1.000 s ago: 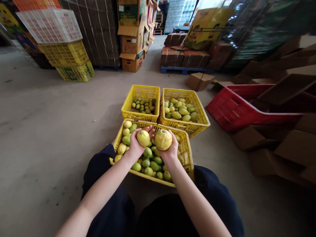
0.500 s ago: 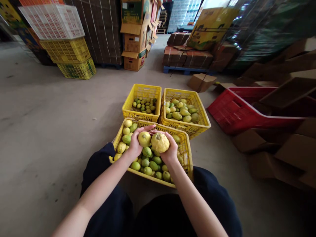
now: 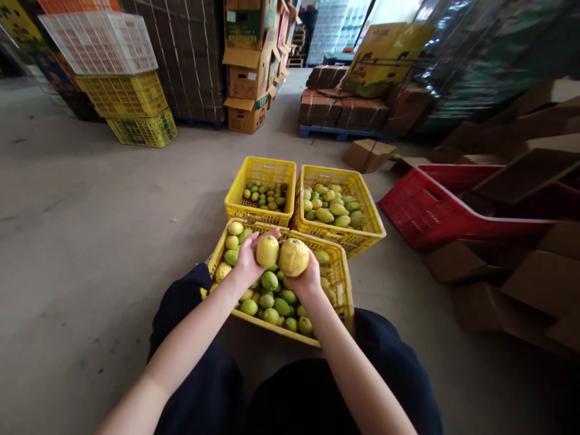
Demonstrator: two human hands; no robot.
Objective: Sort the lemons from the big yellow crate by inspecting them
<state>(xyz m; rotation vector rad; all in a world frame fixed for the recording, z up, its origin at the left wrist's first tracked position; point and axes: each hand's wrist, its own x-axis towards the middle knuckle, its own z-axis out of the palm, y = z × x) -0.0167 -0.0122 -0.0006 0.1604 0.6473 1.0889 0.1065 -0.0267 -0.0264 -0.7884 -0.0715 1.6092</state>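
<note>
My left hand [image 3: 248,261] cups a smooth, pale yellow lemon [image 3: 267,251], its fingers curled behind the fruit. Beside it, a larger, bumpy yellow lemon [image 3: 293,257] rests in my right hand [image 3: 310,277], with most of those fingers hidden behind it. The two fruits are side by side, almost touching, above the near yellow crate [image 3: 290,336]. Inside that crate lie many green lemons [image 3: 281,306] in the middle and yellow ones [image 3: 223,271] along the left side.
Behind stand two more yellow crates: the left one [image 3: 235,192] with small green fruit, the right one [image 3: 369,208] with larger yellow-green fruit. A red crate [image 3: 408,208] and cardboard boxes [image 3: 487,308] are at right. Stacked crates [image 3: 120,93] stand back left.
Both lemons have been tilted in my hands, so their ends now point more upward. My hands stay above the near crate.
</note>
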